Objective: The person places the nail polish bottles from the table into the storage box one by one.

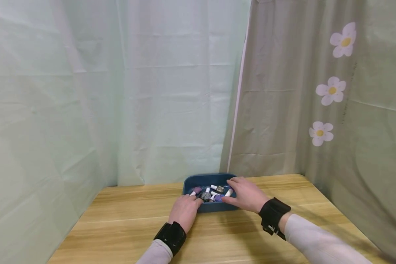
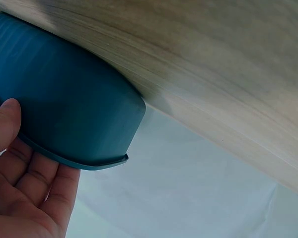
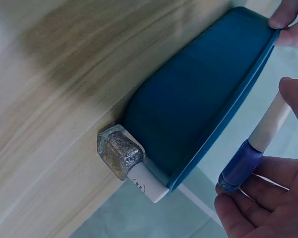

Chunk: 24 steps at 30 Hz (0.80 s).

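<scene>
A dark blue plastic bin (image 1: 214, 207) stands near the table's back edge, with several nail polish bottles lying jumbled inside, one a black glittery bottle (image 1: 205, 196). My left hand (image 1: 184, 212) grips the bin's near left rim; the left wrist view shows the thumb (image 2: 7, 121) against the outer wall (image 2: 74, 99). Over the bin's right end, my right hand (image 1: 249, 194) holds a purple nail polish bottle (image 3: 242, 166) with a white cap between thumb and fingers. A silver glitter nail polish bottle (image 3: 121, 151) stands upright on the table, close beside the bin's outer wall.
The wooden table (image 1: 128, 220) stretches in front of the bin and to both sides. Pale curtains (image 1: 171, 91) hang behind and at the left, and a beige curtain with flowers (image 1: 331, 90) hangs at the right. Both wrists wear black straps (image 1: 274, 216).
</scene>
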Tool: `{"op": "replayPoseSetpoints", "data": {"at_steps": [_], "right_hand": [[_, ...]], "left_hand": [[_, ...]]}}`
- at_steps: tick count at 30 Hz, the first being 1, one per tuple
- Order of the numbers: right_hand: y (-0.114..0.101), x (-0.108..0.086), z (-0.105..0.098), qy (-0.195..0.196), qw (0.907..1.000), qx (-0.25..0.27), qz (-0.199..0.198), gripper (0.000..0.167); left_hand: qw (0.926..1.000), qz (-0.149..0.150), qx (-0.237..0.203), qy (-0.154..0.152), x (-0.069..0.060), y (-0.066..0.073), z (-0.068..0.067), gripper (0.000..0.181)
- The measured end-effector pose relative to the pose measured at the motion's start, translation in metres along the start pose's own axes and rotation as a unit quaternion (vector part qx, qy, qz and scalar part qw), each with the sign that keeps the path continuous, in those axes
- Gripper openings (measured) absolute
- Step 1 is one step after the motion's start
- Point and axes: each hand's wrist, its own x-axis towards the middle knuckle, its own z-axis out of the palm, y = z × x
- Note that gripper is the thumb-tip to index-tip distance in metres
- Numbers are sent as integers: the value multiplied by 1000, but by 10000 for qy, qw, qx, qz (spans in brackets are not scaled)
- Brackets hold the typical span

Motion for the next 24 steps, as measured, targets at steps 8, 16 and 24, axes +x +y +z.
{"op": "replayPoseSetpoints", "data": {"at_steps": [8,16,24], "right_hand": [[-1,13,6,47,9999,-110,39,75],[1,25,16,-95,9996,-149,228,75],[3,34,24,-100,9993,-222,288,75]], "left_hand": [[10000,-8,13,-94,0,1,-1,23],[9999,-15,62,-132,0,1,0,23],[9999,22,93,-121,0,1,-1,25]]}}
